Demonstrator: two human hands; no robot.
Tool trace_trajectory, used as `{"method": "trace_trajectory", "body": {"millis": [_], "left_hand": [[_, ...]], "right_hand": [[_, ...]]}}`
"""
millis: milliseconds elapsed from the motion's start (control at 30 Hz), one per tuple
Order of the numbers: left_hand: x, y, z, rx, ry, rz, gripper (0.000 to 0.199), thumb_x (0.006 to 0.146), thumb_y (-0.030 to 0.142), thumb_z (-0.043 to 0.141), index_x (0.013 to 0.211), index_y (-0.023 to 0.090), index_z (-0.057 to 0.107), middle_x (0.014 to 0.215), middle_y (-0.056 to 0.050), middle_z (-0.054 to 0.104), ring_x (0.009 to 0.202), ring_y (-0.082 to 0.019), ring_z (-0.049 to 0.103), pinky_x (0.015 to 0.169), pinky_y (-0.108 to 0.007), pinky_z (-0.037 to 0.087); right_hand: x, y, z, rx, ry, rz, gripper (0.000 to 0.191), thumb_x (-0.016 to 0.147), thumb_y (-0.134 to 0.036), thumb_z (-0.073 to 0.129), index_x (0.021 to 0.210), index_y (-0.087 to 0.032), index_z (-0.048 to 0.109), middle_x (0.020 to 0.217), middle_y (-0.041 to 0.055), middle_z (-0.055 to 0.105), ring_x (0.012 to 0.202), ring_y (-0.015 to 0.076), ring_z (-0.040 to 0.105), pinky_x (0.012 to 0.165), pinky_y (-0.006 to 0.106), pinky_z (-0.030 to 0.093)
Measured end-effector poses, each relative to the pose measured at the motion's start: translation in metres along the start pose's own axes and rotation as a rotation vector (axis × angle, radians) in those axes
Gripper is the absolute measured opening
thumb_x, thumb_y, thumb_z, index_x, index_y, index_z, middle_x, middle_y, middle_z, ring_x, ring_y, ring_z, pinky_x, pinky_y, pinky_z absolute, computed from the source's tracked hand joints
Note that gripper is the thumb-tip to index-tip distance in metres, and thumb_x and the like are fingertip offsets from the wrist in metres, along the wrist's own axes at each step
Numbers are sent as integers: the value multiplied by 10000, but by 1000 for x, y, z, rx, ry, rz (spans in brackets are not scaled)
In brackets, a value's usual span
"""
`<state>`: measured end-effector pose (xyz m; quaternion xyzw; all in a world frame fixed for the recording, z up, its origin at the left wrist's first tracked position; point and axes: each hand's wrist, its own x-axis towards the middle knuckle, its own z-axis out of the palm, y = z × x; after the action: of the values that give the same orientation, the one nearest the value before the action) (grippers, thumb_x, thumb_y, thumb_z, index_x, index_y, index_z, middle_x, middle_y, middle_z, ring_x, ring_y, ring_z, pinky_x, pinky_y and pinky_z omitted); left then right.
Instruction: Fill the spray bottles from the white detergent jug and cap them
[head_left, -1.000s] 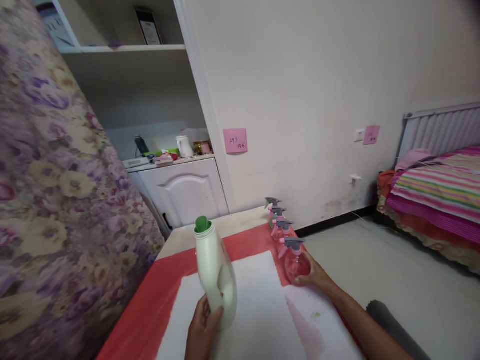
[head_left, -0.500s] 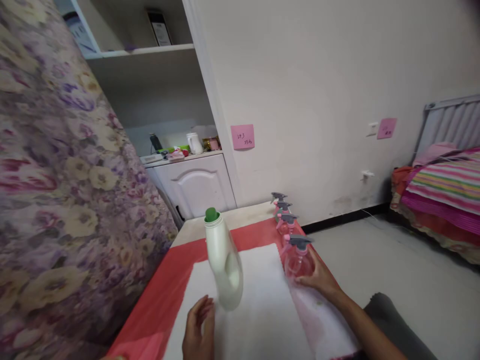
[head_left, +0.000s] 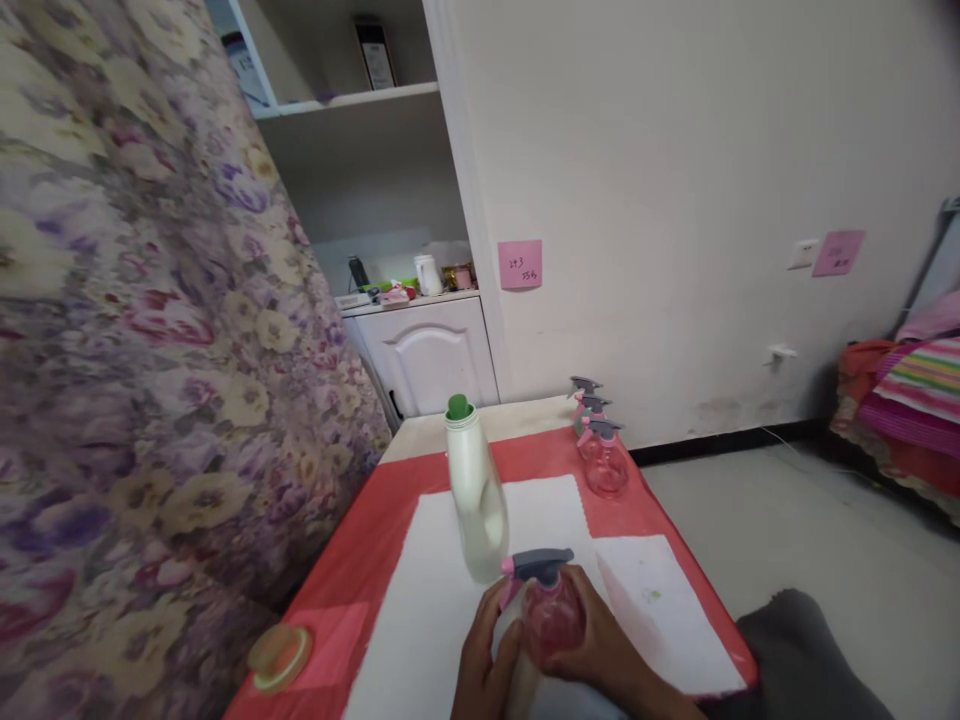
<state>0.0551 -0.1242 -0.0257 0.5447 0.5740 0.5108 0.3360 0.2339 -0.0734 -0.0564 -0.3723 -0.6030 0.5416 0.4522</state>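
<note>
A clear spray bottle (head_left: 553, 618) with a grey and pink trigger head is held upright over the white sheet (head_left: 405, 600). My right hand (head_left: 600, 645) wraps its right side, fingers curled round the body. From the left, my left hand (head_left: 484, 650) grips it just under the pink nozzle. Right behind it stands a tall pale-green jug (head_left: 474, 500), uncapped, with green showing in its mouth. More spray bottles (head_left: 606, 470) of the same kind line up at the table's far right edge.
A round cap-like lid (head_left: 280, 658) lies on the red tablecloth (head_left: 341, 575) at the left. A stained white paper (head_left: 667, 610) is at the right. The flowered curtain (head_left: 187, 400) hangs along the table's left; a white cabinet (head_left: 435, 355) stands behind.
My right hand has carried the spray bottle from the table's right side leftward and nearer me. My left hand has moved right and taken hold of it too. The view has turned left.
</note>
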Motion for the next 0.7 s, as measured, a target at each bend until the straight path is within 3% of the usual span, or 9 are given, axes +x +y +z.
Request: {"method": "trace_trajectory", "body": {"millis": [133,267,400,500,567,700], "left_hand": [[-2,-14,8,-35,-12,-63,531,781,497,629,1233,219,637,1399,-89,557,1338,-313,445,1162,-474,283],[-11,-21,34,-65,61,-106,566,825,543,551,1273,200,599,1476,-91,465,1420,-282,313,1198,-456,189],[-16,-18,54,-91,94,-97,625,835,551,528,1335,176,530,1516,-100,401,1440,-258,266,1207,-406,170],[-14,-14,56,-99,111,-88,636,826,549,535,1353,193,509,1537,-86,368,1450,-263,232,1206,-408,176],[-10,-13,52,-109,79,-110,641,818,545,548,1355,198,505,1538,-83,364,1447,-273,238,1202,-423,189],[-2,-12,46,-118,28,-191,665,796,542,582,1351,185,504,1525,-107,383,1430,-301,282,1188,-445,229]], "right_hand": [[-1,2,2,36,-6,-8,836,446,-59,741,1212,-244,462,1204,44,600,1145,302,572,978,417,465],[-3,-10,4,36,-19,-32,806,495,-69,738,1225,-238,440,1233,69,604,1162,291,574,987,413,473],[-6,-18,13,-41,66,-134,605,635,-148,717,1180,-231,466,1150,67,640,1062,263,628,924,389,514],[-8,-7,24,-174,248,-129,437,765,-240,645,1161,-221,461,1116,88,634,1039,262,629,926,407,511],[-8,4,30,-230,327,-110,432,794,-288,623,1181,-211,446,1153,114,613,1081,281,612,957,434,497],[-9,10,30,-244,299,-135,482,817,-319,619,1244,-201,429,1242,139,586,1159,296,581,999,443,483]]}}
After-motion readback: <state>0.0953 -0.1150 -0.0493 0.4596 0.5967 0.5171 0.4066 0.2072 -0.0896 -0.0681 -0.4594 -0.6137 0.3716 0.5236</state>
